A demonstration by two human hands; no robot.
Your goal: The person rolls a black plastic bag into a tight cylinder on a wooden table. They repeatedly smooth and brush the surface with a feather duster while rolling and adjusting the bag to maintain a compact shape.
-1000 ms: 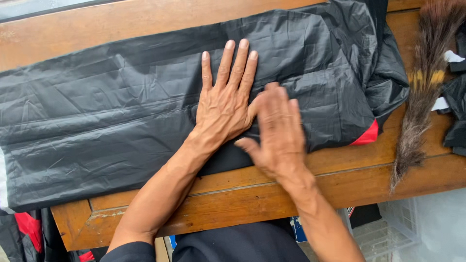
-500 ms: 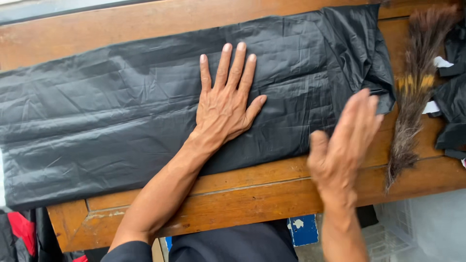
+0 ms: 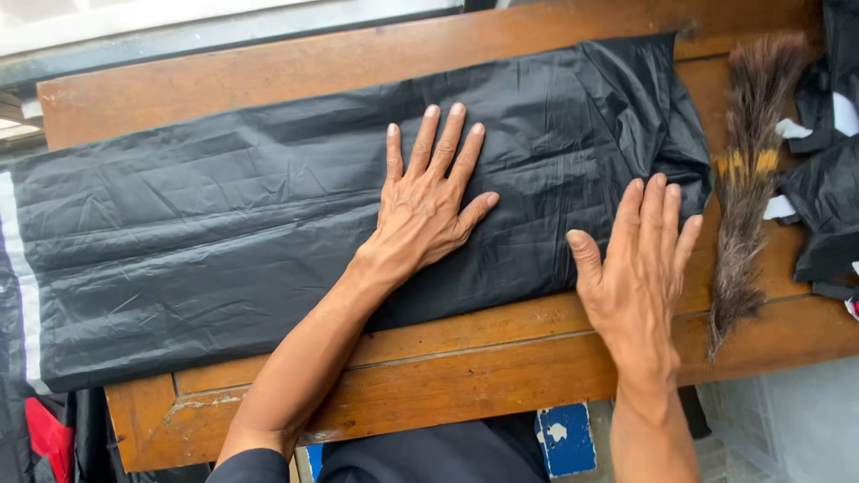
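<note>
A long black plastic sheet, folded into a flat strip, lies across a wooden table. My left hand rests flat on its middle, fingers spread and pointing away from me. My right hand is open with the palm down at the sheet's near right edge; its fingertips reach the crumpled right end of the sheet. Neither hand grips anything.
A brown feather duster lies on the table right of the sheet. More black plastic with white patches sits at the far right. Red and black fabric hangs below the table's left end. A blue object is under the table.
My right hand slid off the sheet to the right, lifted, and has come back down at the sheet's right end. The red edge seen earlier is now covered. My left hand stayed put.
</note>
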